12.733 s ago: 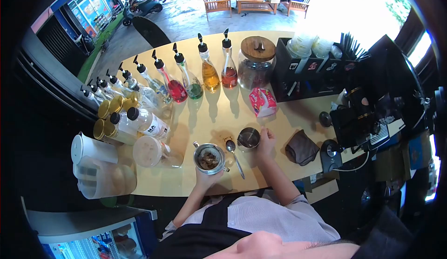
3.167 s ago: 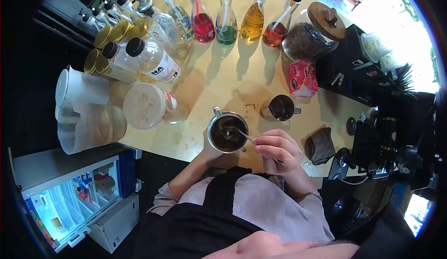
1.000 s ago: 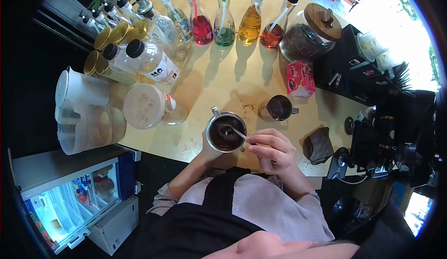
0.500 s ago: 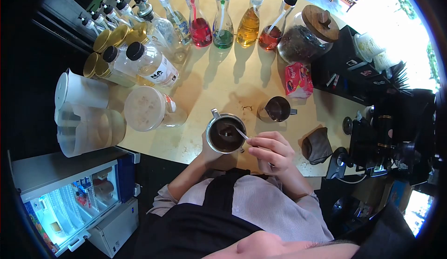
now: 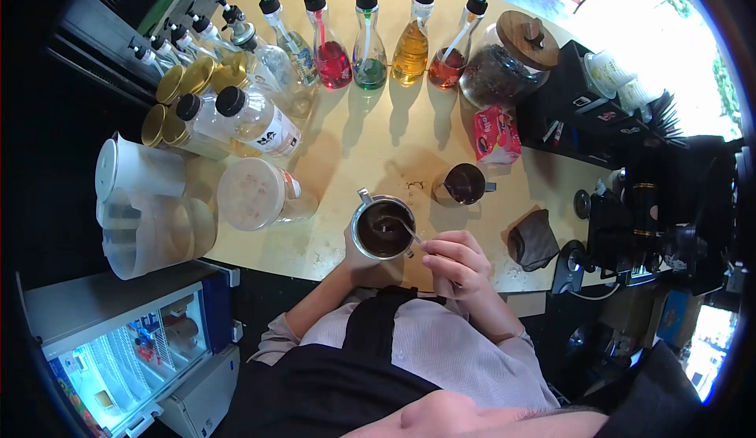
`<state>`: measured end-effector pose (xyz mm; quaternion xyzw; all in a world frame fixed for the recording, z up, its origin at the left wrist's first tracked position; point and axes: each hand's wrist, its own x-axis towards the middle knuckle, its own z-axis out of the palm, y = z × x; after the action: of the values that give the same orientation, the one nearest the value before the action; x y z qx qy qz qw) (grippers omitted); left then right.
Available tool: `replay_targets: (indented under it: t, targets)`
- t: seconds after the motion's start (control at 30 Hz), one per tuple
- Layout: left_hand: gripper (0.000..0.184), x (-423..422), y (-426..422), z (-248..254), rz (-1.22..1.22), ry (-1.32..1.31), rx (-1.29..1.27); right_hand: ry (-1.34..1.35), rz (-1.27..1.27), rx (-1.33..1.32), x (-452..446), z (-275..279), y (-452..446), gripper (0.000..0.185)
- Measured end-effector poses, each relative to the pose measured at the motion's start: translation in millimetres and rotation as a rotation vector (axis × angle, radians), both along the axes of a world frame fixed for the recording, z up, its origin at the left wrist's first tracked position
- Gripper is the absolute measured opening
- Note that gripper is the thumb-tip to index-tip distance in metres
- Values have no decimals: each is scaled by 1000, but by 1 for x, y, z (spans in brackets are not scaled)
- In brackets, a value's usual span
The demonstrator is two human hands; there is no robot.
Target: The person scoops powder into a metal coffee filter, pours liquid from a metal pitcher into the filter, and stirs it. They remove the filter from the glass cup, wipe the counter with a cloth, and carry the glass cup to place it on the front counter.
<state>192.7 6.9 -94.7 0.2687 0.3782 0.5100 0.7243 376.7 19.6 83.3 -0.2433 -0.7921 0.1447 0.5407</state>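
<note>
Dark brown liquid fills much of a round metal cup (image 5: 353,230), which has a small handle at its upper left. My left hand (image 5: 358,255) is wrapped around the cup's left side, its fingers partly hidden beneath. A thin metal spoon (image 5: 413,235) slants into the liquid, and its dipped end is hidden. My right hand (image 5: 457,263) pinches the spoon's handle just right of the rim. Beyond it stands a second, smaller metal cup (image 5: 465,184) with its handle pointing right and something dark inside.
Pump bottles of coloured syrup (image 5: 334,64) line the far table edge. A lidded plastic tub (image 5: 252,194) and clear jugs (image 5: 157,229) stand left. Right are a pink tissue pack (image 5: 496,136), a folded dark cloth (image 5: 534,241) and a wooden-lidded jar (image 5: 504,76). An open fridge (image 5: 130,359) sits lower left.
The view has shifted slightly. Both hands keep their hold on the cup and the spoon, and the spoon has moved a little within the liquid.
</note>
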Motion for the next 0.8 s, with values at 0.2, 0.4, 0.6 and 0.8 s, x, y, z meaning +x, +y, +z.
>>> replay_targets:
  t: [0.2,0.4,0.6,0.8]
  targets:
    - [65,-4,1,18,-23,67,103,47,-35,-94,-7,-1,-11,31]
    - [65,-11,5,25,-60,122,177,11,-154,-62,-13,6,-11,27]
    - [64,-16,9,33,-65,164,256,-1,-266,-22,-13,3,-15,28]
    - [65,-20,11,41,-59,329,390,-4,-299,5,-19,1,-25,22]
